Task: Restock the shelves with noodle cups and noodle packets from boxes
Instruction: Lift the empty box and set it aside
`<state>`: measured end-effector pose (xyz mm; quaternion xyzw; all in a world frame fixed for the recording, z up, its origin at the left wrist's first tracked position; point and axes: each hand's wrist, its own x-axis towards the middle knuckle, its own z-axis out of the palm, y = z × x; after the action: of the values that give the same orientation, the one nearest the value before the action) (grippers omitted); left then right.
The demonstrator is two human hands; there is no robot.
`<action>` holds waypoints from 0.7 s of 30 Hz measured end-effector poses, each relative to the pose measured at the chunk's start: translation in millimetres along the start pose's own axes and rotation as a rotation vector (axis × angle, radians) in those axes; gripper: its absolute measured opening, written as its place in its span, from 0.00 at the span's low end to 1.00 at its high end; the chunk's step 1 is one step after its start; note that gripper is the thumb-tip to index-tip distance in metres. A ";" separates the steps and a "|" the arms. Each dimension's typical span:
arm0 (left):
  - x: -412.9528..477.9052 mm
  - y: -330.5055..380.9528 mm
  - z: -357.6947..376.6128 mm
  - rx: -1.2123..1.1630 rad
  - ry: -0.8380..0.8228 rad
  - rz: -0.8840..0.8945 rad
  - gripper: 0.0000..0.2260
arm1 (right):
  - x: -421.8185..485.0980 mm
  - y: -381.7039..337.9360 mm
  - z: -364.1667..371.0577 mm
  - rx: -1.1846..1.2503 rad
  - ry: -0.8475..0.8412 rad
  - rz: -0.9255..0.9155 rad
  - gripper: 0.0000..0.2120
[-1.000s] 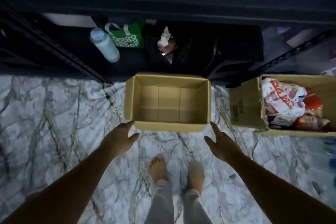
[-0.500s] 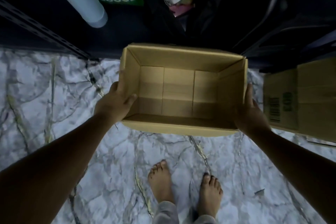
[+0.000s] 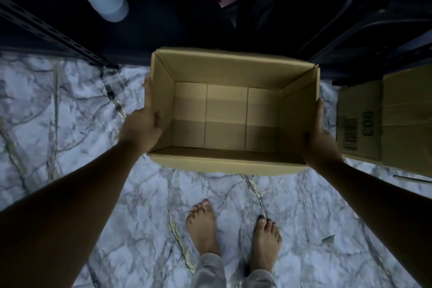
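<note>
The open box (image 3: 224, 117), its bare bottom showing, is held between both hands. The left hand (image 3: 142, 126) grips the box's left wall, thumb (image 3: 157, 117) hooked over the rim to the inside and fingers run along the outside. The right hand (image 3: 319, 142) presses the outside of the box's right wall with fingers (image 3: 319, 110) nearly straight and close together, its thumb not clear to see; a second box (image 3: 397, 124) sits just right of the box.

Left hand (image 3: 142, 124), right hand (image 3: 320, 145) and feet (image 3: 203, 229) are bare; trousers (image 3: 208, 271) are light grey.
</note>
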<state>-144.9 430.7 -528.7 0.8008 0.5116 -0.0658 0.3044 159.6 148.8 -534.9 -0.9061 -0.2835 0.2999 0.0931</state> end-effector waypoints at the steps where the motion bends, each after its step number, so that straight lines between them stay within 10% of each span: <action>1: -8.8 -0.4 3.9 0.012 0.008 -0.004 0.40 | -7.5 2.2 -6.7 -0.015 -0.022 0.010 0.43; 21: -317.7 94.0 -160.8 -0.034 0.032 -0.206 0.40 | -247.2 -20.7 -224.6 -0.035 -0.109 -0.185 0.46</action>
<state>-245.8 245.0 -227.2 0.7397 0.5969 -0.0752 0.3015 121.1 25.3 -226.2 -0.8599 -0.3758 0.3339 0.0888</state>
